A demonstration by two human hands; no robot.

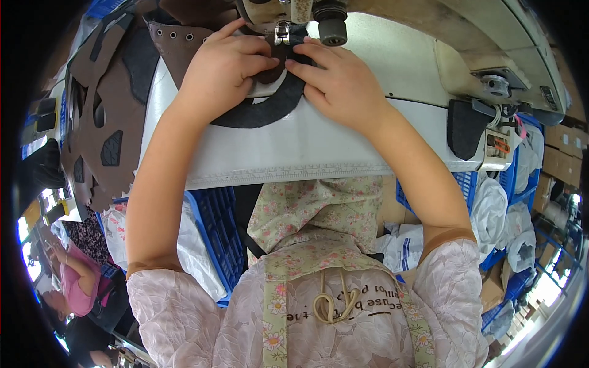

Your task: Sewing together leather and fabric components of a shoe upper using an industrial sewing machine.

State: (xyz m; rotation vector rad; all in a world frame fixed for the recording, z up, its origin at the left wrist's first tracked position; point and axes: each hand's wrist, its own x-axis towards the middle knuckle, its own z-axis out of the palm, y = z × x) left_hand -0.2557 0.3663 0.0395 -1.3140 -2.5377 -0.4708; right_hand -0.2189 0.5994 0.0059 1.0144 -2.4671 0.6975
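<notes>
A dark brown leather piece with a row of metal eyelets [175, 38] lies under my left hand [222, 76]. That hand's fingers are bent, and its thumb and forefinger press the brown material beside the presser foot [282, 34] of a sewing machine. My right hand [345, 84] is on the other side of the foot, its fingertips holding the edge of a black curved strip [261, 115]. The strip bends round toward my left wrist on the white machine bed [294, 147]. The needle point itself cannot be made out.
Brown cut pieces [98, 122] are piled at the left. The machine head [460, 37] overhangs the far right. A black scrap [464, 130] lies at the bed's right end. Blue crates [215, 236] stand below. Another person [80, 276] sits at the far left.
</notes>
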